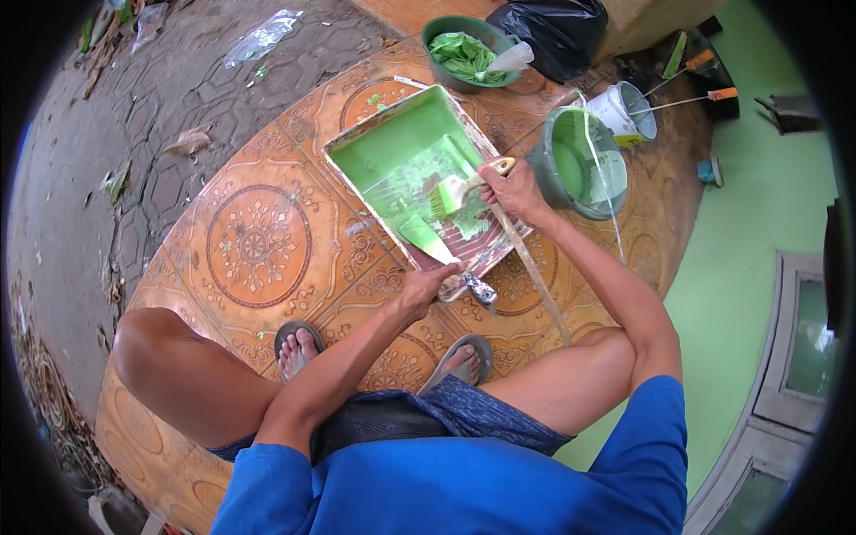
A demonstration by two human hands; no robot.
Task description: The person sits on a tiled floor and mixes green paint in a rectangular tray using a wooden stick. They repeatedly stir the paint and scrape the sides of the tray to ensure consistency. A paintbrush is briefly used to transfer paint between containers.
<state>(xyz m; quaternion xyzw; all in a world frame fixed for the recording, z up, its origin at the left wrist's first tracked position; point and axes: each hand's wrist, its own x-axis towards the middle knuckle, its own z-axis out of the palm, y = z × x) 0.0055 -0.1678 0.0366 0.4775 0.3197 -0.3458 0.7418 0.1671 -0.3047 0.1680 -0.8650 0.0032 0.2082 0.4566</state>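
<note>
A white paint tray [357,143] smeared with green paint lies on the patterned orange tiles in front of me. My right hand [512,189] grips a wooden-handled brush [450,193], its green-loaded bristles resting in the tray's ribbed part. My left hand [423,287] holds the handle end of a scraper [426,236] whose green-coated blade lies on the tray's near edge. I am squatting, with both sandalled feet just below the tray.
A grey bucket [584,160] of green paint stands right of the tray, a small white pail [624,111] beyond it. A green bowl [468,53] with leaves and a black bag [557,27] sit behind. A long wooden stick [533,267] leans across. The wall at right is green.
</note>
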